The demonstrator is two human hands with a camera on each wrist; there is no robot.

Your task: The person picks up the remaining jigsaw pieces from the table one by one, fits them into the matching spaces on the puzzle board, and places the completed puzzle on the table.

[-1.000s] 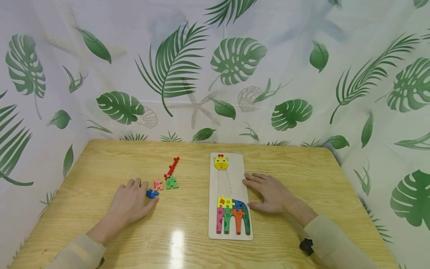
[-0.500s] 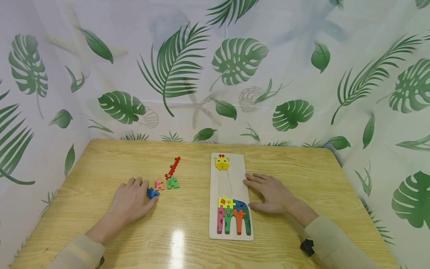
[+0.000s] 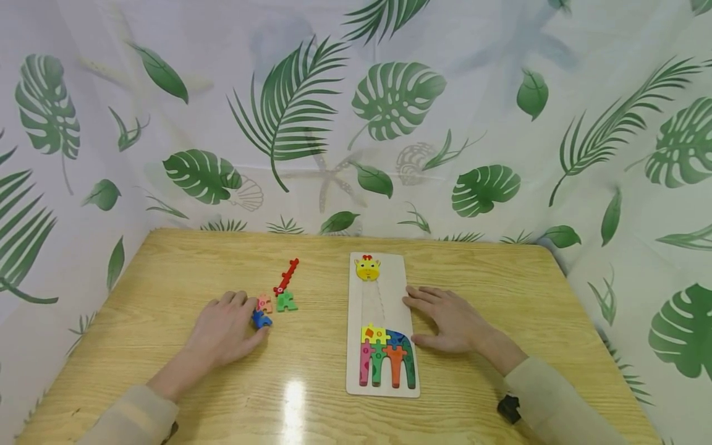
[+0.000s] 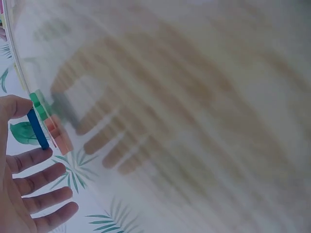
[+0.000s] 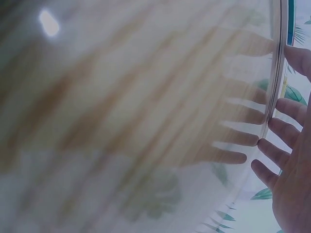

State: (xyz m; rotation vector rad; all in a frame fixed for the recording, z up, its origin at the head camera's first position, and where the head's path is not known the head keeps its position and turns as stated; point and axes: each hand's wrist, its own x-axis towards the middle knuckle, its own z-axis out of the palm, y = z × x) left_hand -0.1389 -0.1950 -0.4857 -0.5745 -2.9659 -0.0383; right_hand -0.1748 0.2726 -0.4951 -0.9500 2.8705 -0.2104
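My left hand (image 3: 228,327) pinches a blue puzzle piece (image 3: 261,319) between thumb and index finger. In the left wrist view the blue piece (image 4: 38,129) stands edge-on, and the other fingers spread loosely below it. Just beyond lie a pink puzzle piece (image 3: 264,303), a green puzzle piece (image 3: 286,301) and a long red puzzle piece (image 3: 286,276). My right hand (image 3: 445,320) rests at the right edge of the giraffe puzzle board (image 3: 392,290), fingers extended and fingertips at its side. In the right wrist view those fingers (image 5: 286,131) hold nothing.
On the board, a yellow giraffe head (image 3: 368,269) sits at the top. Below, a yellow piece (image 3: 374,335), a blue piece (image 3: 397,339) and several leg pieces (image 3: 395,364) form the body; the neck recess (image 3: 371,303) shows bare wood. A leaf-patterned curtain (image 3: 311,210) borders the wooden table (image 3: 311,377).
My left hand has shifted slightly right, carrying the blue puzzle piece closer to the pink one and turning it. My right hand and the board stay in place.
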